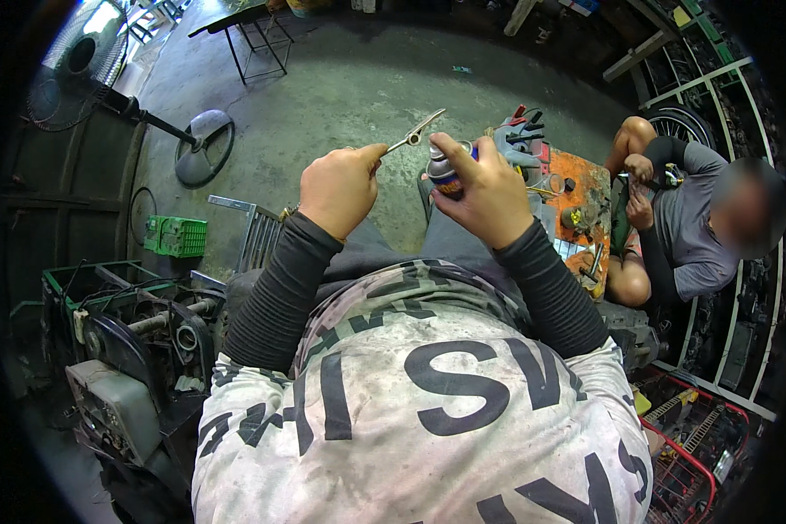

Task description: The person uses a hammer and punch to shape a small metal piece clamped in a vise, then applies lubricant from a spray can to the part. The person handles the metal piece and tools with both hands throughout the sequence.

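A slim metal lever-like part with a round eye in its middle sticks out from my left hand. Thumb and fingers pinch its near end, and I cannot make out its exact kind. In my right hand is a spray can with a dark blue and orange body. It stands roughly upright, its top close to the metal part's eye but apart from it. The index finger lies over the can's nozzle, while the other fingers wrap round the body. Both hands are raised in front of my lap.
On my right is an orange worktable with small tools and jars; a seated person works beyond it. A red wire rack stands lower right. To my left are a pedestal fan, a green crate and a machine frame.
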Demonstrator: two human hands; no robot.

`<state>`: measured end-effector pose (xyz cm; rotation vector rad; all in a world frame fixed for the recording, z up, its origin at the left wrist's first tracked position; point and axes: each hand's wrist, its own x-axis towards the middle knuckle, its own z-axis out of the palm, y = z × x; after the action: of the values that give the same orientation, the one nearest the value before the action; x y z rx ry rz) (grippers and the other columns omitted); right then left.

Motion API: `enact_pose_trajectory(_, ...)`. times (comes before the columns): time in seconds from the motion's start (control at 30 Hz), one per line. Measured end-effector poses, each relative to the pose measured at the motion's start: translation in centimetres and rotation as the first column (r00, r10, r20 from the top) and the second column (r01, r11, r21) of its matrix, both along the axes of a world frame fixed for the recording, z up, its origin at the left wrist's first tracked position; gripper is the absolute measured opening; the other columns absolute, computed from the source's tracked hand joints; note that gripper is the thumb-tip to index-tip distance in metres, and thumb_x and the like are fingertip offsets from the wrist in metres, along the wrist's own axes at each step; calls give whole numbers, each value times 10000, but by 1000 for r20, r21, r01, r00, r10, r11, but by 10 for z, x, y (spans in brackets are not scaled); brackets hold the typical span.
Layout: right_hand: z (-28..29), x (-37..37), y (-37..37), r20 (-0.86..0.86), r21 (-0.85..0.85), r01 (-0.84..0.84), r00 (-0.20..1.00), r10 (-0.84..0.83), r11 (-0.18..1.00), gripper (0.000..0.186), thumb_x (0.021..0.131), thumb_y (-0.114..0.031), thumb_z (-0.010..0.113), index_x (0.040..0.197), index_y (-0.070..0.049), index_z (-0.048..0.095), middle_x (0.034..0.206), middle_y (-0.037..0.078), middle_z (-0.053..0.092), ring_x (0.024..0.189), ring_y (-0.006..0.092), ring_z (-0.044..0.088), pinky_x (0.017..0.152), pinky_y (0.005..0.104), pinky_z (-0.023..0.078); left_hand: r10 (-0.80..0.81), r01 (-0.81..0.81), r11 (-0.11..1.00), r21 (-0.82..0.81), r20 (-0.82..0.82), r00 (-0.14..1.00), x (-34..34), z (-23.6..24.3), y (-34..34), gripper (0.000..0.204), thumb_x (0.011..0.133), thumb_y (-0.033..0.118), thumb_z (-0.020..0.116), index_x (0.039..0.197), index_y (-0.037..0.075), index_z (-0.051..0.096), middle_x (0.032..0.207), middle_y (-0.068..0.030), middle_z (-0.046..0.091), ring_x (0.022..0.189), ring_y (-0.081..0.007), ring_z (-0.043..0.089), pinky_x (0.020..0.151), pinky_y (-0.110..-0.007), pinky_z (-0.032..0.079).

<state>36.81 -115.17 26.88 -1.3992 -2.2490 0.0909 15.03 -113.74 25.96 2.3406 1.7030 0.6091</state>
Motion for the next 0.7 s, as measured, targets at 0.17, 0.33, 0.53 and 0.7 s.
enact_pose_trajectory(0.17,-10,-6,8,46,-12,0,999,1,1000,662,688,-250,765,1292,-256,491,864,132,494,742,292,599,583,386,507,-11,12,1000,-23,17,1000,-1,-3,-1,230,816,131,563,1011,161,682,770,-118,663,729,-304,650,617,-409,516)
enact_pose_trajectory(0.33,-15,-11,9,32,-34,-2,999,3,999,651,683,-248,759,1281,-266,505,870,133,498,743,293,602,587,392,513,-9,8,999,-46,-10,1000,-4,-1,-2,227,818,130,555,1003,160,684,771,-119,663,728,-312,649,619,-414,515)
enact_pose_trajectory(0.53,-14,-11,10,-30,-37,-5,1000,4,999,672,669,-236,758,1288,-274,501,875,138,501,749,303,600,603,394,515,-1,1,1000,-27,1,1000,-5,0,-4,204,815,128,560,976,157,682,762,-114,660,710,-310,649,611,-408,514)
enact_pose_trajectory(0.7,-7,-5,-5,-89,-80,4,996,-11,997,694,676,-227,761,1311,-261,484,869,130,495,750,304,591,615,394,507,50,-48,996,69,-22,999,-8,-6,-11,155,793,113,577,906,149,676,735,-89,645,663,-287,644,572,-383,504)
